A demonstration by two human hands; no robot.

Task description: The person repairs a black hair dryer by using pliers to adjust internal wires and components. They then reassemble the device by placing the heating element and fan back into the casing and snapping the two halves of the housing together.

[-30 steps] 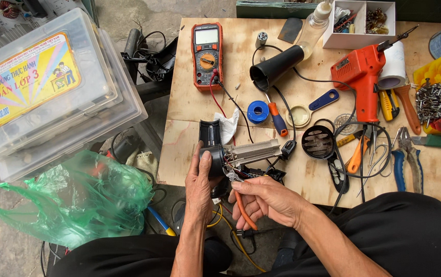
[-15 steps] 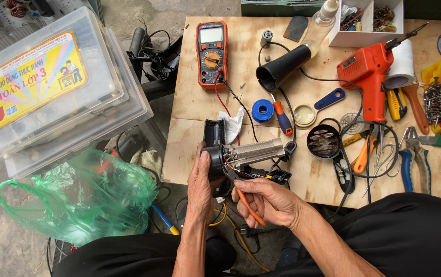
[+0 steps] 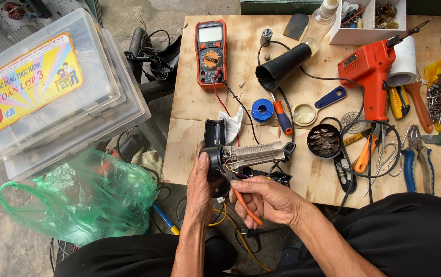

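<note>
- Table [image 3: 333,174]: bare plywood, rough-grained, carrying the clutter beyond the fingers.
- Plastic boxes [image 3: 51,92], clear and stacked, well left of the left hand [image 3: 200,190]; a crumpled green bag [image 3: 77,200] lies below them.
- Soldering gun [image 3: 367,72], orange plastic, up and right of the fingers.
- Multimeter [image 3: 211,51], orange-cased, straight ahead of the fingers.
- Heater core [image 3: 246,156]: pale, ribbed, boxy; its long axis runs left to right, tilted slightly up to the right, black round end leftward. Left fingers are clamped round that black end, at the table's near edge.
- Right hand [image 3: 266,200]: fingers closed on orange-handled pliers [image 3: 243,202], tip at the wires under the core.
</note>
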